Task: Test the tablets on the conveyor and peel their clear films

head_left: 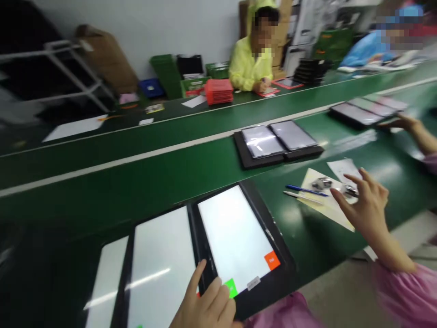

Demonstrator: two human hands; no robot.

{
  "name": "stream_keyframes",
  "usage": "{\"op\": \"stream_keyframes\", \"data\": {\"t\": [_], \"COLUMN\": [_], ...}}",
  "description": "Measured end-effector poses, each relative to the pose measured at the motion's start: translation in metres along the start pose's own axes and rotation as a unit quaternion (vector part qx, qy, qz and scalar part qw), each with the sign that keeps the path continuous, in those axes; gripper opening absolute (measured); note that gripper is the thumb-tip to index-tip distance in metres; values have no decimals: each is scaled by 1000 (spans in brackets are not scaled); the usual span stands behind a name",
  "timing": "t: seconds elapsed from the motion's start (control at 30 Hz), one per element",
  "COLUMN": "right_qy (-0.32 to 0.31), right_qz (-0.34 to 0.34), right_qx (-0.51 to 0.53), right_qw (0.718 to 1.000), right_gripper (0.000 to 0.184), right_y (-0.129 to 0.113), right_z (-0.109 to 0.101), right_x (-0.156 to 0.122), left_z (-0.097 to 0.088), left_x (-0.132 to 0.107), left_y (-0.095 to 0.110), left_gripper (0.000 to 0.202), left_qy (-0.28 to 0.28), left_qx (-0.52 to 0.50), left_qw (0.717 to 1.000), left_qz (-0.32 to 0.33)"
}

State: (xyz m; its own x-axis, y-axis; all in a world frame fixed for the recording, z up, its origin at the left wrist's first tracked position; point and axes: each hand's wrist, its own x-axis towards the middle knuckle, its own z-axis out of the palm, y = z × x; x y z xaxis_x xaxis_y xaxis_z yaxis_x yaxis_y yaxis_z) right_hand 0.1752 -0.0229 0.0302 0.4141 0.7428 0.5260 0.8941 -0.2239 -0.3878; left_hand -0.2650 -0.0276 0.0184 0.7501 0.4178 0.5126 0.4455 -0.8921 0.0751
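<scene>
Left hand (208, 307): fingers loosely curled, forefinger out, gripping nothing, tips beside the green square (231, 288) of the lit tablet (232, 232). Step judged as on-screen confirmation, which calls for a clean tap clear of the orange square (272, 260). Right hand (367, 207): fingers spread, empty, over a yellow sheet (327, 209). Tablet: white screen, black tray (264, 207), near edge of the green belt (153, 182).
</scene>
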Motion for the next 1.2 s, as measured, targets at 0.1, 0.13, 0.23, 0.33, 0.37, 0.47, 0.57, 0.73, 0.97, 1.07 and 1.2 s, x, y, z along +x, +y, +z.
{"op": "stream_keyframes", "data": {"t": [0.1,0.13,0.23,0.33,0.37,0.47,0.57,0.73,0.97,1.07,1.2], "right_qy": [-114,-163,-266,-311,-317,-313,-299,-286,-193,-241,-276], "right_qz": [-138,-183,-273,-305,-308,-301,-280,-241,-172,-189,-229], "right_qx": [122,155,213,229,230,231,233,223,234,208,125], "right_qw": [976,957,900,871,867,871,882,900,937,929,925], "right_gripper": [50,45,45,45,46,48,43,44,31,28,64], "right_y": [-63,-86,-144,-170,-172,-168,-161,-151,-133,-122,-109], "right_z": [37,54,103,130,133,132,126,124,57,9,-27], "right_x": [19,26,45,60,62,61,52,44,10,-33,-96], "left_z": [-7,-11,-19,-19,-18,-17,-22,-28,-10,-4,-3], "left_x": [17,19,18,14,12,8,12,61,134,136,132], "left_y": [4,4,8,12,14,16,13,-52,-204,-209,-183], "left_gripper": [36,36,36,35,32,23,27,29,13,17,19], "left_qy": [-8,-19,-38,-32,-31,-23,-40,-31,-43,-43,-95], "left_qx": [42,48,62,65,66,64,50,47,-131,-219,-284], "left_qw": [999,998,995,993,993,996,998,994,935,895,871], "left_qz": [-13,-28,-63,-89,-93,-61,26,95,-328,-386,-389]}}
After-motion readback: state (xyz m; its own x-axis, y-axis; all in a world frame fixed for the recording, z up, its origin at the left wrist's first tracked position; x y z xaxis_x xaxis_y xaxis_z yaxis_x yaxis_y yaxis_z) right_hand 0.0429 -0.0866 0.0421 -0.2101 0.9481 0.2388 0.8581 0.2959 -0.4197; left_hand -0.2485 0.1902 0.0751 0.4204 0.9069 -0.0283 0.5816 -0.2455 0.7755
